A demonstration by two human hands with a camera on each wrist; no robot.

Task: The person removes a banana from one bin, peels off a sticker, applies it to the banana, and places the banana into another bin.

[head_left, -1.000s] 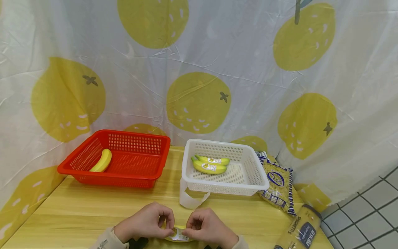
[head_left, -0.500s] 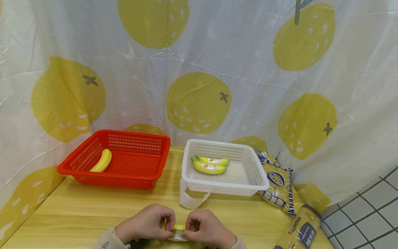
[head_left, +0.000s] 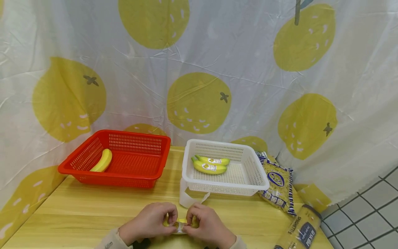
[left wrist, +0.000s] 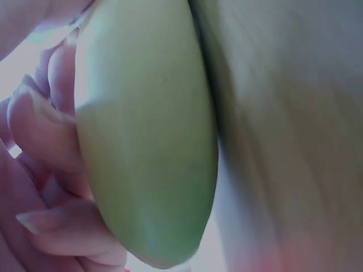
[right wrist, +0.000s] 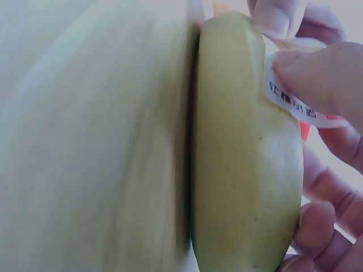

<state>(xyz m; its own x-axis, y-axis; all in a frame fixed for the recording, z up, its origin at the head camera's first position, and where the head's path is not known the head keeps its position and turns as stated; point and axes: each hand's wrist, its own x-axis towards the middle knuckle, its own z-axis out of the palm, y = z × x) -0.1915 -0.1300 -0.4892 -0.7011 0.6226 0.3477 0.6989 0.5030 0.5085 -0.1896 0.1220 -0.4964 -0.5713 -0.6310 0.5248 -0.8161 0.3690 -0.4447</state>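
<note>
A pale, thin curtain (head_left: 143,79) closes off the far side of the scene and carries on down the left and right; large yellow fruit (head_left: 199,103) with dark star-shaped marks and small pale dashes are printed across it; creases and soft folds run through the cloth, and its lower edge slants down at the right; a table (head_left: 93,207) with a yellowish wood grain spreads below, its far edge against the curtain; white square tiles (head_left: 377,197) with dark joints show at the near right, whether wall or floor I cannot tell; the light is diffuse, with a faint sheen on the cloth.
</note>
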